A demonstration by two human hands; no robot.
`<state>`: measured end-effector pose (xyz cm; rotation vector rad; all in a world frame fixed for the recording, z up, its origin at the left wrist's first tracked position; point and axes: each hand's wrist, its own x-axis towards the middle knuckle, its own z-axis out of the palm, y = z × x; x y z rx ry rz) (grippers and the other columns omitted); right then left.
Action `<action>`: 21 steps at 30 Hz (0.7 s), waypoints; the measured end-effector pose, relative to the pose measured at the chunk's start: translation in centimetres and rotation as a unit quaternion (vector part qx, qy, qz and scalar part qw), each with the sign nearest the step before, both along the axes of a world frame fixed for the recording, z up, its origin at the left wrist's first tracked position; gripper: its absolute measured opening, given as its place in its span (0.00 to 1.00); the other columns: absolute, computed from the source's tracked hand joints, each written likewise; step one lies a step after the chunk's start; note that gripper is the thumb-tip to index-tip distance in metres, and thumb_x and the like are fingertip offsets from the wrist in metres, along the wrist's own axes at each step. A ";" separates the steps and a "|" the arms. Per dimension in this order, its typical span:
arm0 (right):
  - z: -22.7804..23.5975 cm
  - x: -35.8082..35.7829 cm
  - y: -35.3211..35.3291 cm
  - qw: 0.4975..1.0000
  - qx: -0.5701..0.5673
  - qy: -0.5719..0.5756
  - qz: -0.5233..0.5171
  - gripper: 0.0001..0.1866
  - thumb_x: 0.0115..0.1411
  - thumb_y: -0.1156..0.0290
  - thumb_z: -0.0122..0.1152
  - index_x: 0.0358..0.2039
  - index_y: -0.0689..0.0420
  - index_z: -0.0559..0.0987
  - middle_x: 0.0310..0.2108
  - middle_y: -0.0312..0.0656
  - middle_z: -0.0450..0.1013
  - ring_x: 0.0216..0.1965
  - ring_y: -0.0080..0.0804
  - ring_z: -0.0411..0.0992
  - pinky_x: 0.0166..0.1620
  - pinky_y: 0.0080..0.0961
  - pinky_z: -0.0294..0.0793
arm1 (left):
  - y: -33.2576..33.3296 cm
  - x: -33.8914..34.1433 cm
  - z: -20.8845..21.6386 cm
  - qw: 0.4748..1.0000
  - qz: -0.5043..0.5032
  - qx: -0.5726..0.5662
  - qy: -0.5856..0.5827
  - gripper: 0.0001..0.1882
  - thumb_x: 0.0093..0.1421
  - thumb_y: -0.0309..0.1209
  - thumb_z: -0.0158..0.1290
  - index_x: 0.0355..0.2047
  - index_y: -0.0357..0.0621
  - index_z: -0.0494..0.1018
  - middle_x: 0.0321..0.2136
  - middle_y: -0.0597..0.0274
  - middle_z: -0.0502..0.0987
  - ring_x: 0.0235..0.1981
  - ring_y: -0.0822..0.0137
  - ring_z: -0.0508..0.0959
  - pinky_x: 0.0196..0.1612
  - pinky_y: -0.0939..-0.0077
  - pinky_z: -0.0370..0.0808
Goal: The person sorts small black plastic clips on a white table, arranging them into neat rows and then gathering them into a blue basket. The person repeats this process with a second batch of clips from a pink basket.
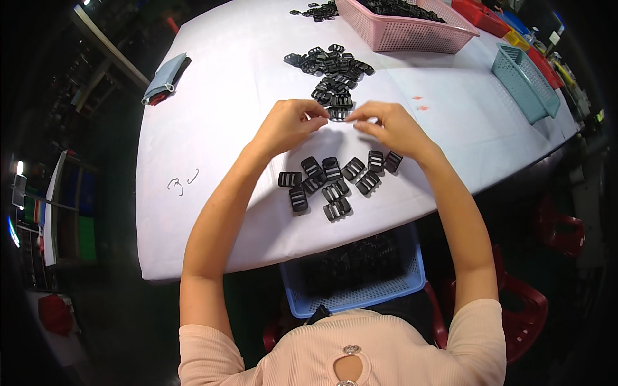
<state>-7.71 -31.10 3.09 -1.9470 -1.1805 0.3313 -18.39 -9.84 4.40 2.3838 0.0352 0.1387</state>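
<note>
Your white-covered table (212, 128) ends beside the blue basket (360, 301), so a careless sweep could knock the nearer cluster of black buckles (335, 191) over the edge. By the farther pile (331, 66), your left hand (291, 123) and right hand (391, 126), fingers part-curled, flank one slotted strap buckle (338, 114); whether either grips it, I cannot tell. Hasty lifting could drag neighbours along.

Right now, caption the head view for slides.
Left hand and right hand flank a black buckle, between a pile and loose buckles on a white table.
</note>
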 end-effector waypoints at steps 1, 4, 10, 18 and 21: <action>-0.6 1.4 0.4 0.998 0.005 -0.061 -0.029 0.11 0.55 0.70 0.62 0.40 0.56 0.82 0.40 0.39 0.77 0.40 0.34 0.76 0.46 0.27 0.73 | -0.7 1.3 -0.8 0.998 -0.014 0.047 -0.049 0.12 0.55 0.31 0.58 0.40 0.44 0.80 0.32 0.59 0.80 0.29 0.68 0.77 0.35 0.73 0.74; -1.6 3.7 1.8 0.980 0.004 -0.184 -0.069 0.11 0.52 0.73 0.64 0.38 0.56 0.81 0.42 0.38 0.75 0.43 0.35 0.74 0.47 0.27 0.72 | -2.4 3.0 -2.2 0.972 -0.035 0.182 -0.143 0.15 0.53 0.32 0.59 0.42 0.47 0.77 0.39 0.62 0.78 0.39 0.59 0.76 0.44 0.67 0.74; -3.1 4.7 2.8 0.987 0.056 -0.140 -0.061 0.10 0.52 0.73 0.64 0.36 0.57 0.81 0.37 0.39 0.76 0.37 0.33 0.75 0.42 0.26 0.73 | -1.6 2.7 -3.0 0.984 0.001 0.129 -0.120 0.14 0.56 0.30 0.57 0.43 0.46 0.77 0.32 0.60 0.80 0.34 0.63 0.78 0.39 0.70 0.75; -0.4 4.7 -1.4 0.987 -0.030 0.157 0.002 0.07 0.62 0.71 0.56 0.33 0.62 0.76 0.28 0.37 0.73 0.28 0.20 0.71 0.34 0.20 0.70 | -0.2 1.0 1.3 0.989 -0.012 0.053 0.139 0.14 0.54 0.34 0.59 0.41 0.45 0.80 0.28 0.57 0.81 0.28 0.64 0.80 0.36 0.72 0.75; -0.3 4.4 -1.5 0.987 -0.125 0.103 -0.005 0.09 0.59 0.69 0.57 0.32 0.62 0.79 0.25 0.41 0.76 0.27 0.30 0.74 0.34 0.27 0.71 | -0.4 1.5 0.6 0.993 0.025 0.109 0.024 0.14 0.54 0.37 0.60 0.39 0.46 0.80 0.29 0.58 0.80 0.29 0.63 0.78 0.36 0.70 0.74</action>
